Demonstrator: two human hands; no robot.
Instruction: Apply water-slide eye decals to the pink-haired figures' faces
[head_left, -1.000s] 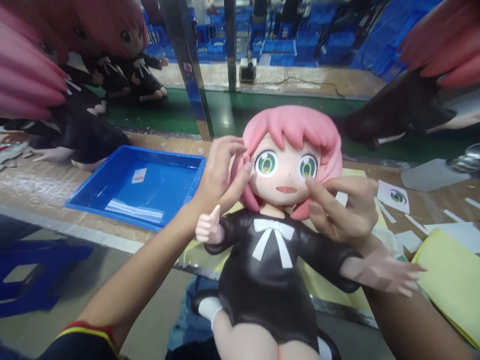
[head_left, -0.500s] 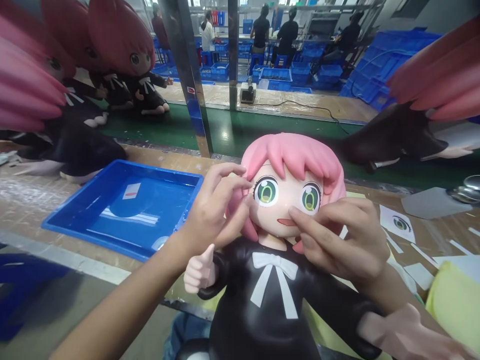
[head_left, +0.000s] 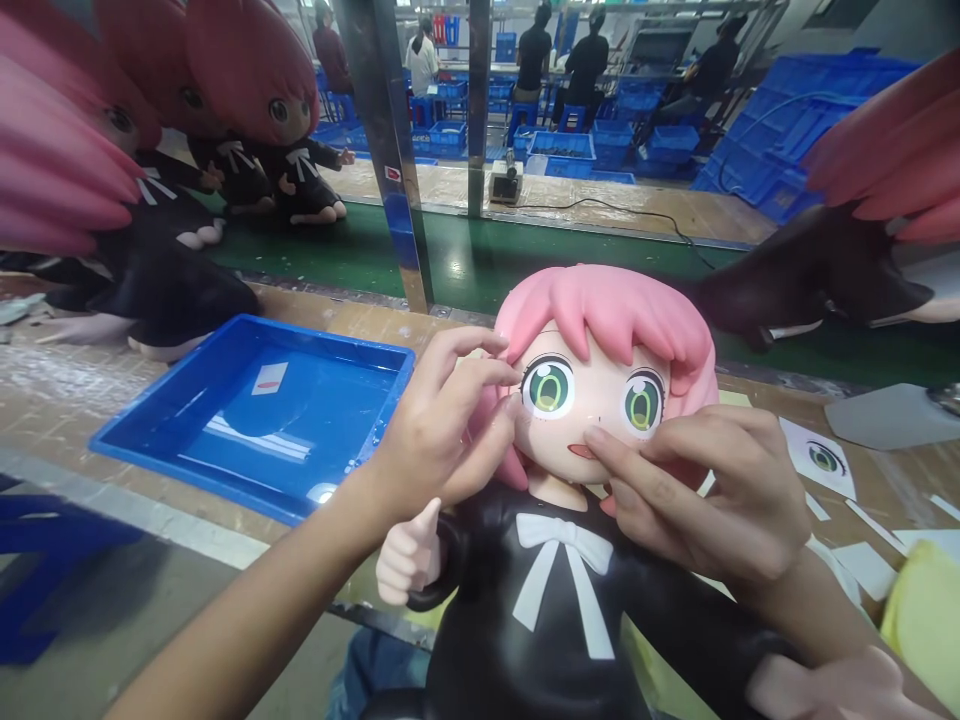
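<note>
A large pink-haired doll (head_left: 570, 520) in a black dress with a white bow leans toward me at the front of the workbench. My left hand (head_left: 442, 430) rests on the side of its head, fingertips at the edge of its green left-side eye. My right hand (head_left: 705, 490) presses on the cheek below the other eye, fingers curled against the face. Neither hand holds anything loose that I can see.
A blue tray (head_left: 255, 410) with water and paper slips sits to the left. More pink-haired dolls (head_left: 292, 130) lie at the back left and one at the right (head_left: 840, 250). Eye sticker sheets (head_left: 825, 458) and paper scraps lie on the right. People work far behind.
The view tipped up, so the doll sits lower in frame. My right hand slid from beside the eye down onto the cheek. My left hand stayed at the head's side.
</note>
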